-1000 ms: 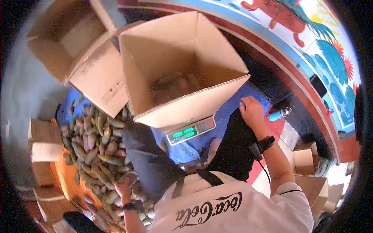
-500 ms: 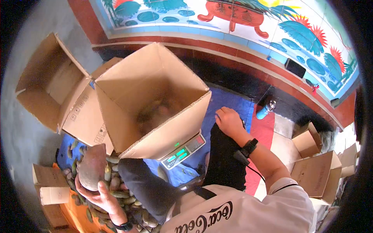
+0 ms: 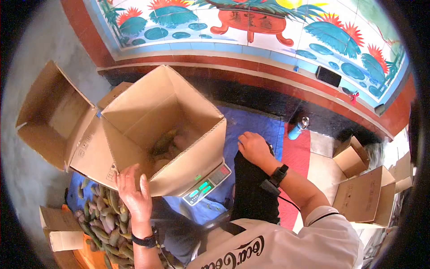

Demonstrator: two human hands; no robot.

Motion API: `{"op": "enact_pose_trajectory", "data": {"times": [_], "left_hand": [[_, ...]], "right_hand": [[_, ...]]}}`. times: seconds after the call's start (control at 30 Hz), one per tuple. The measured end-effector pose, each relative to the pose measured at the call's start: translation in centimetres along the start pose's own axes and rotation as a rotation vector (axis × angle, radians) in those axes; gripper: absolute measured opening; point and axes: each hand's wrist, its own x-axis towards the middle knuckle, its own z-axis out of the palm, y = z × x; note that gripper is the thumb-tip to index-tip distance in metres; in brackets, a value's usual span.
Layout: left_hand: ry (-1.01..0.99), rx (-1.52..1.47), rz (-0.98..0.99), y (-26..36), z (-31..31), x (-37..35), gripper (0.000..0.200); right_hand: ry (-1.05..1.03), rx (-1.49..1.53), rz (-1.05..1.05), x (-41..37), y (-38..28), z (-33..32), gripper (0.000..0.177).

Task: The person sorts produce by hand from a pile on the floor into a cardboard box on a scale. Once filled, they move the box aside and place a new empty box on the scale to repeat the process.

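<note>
A large open cardboard box (image 3: 192,157) stands on a digital scale (image 3: 208,184) with lit green digits. Several tubers (image 3: 172,143) lie at the bottom of the box, partly in shadow. At the box's near left corner is my left hand (image 3: 133,190), empty, with its fingers apart and their tips by the rim. My right hand (image 3: 254,148) rests on my dark-clothed knee, its fingers bent and loosely together, and whether anything is under them does not show. A pile of tubers (image 3: 107,219) lies left of my left arm.
Another open box (image 3: 58,112) stands at the left, and a small one (image 3: 60,228) below it. A blue bottle (image 3: 298,128) is near the wall. More boxes (image 3: 363,193) stand at the right. A phone (image 3: 328,76) sits on the wall ledge.
The large reddish tuber has left my left hand, which has moved up and right to the box's corner. The view has shifted slightly. My right hand has stayed on the knee.
</note>
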Motion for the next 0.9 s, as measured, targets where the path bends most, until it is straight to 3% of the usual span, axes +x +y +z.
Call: {"op": "enact_pose_trajectory", "data": {"times": [0.4, 0.6, 0.83, 0.9], "left_hand": [[0.012, -0.155, -0.117, -0.2, -0.9, -1.4, 0.040], [0.133, -0.136, -0.190, -1.9, -1.9, -5.0, 0.043], [0.114, 0.051, -0.514, -7.2, -3.4, -15.5, 0.042], [0.032, 0.042, -0.730, -8.0, -3.8, -18.7, 0.040]], "right_hand": [[0.036, 0.045, 0.029, 0.3, -0.4, -0.3, 0.012], [0.029, 0.065, 0.034, 0.0, 0.0, -0.2, 0.015], [0.042, 0.105, 0.042, 0.3, -0.2, -0.2, 0.016], [0.032, 0.113, 0.039, 0.5, -0.2, -0.1, 0.015]]}}
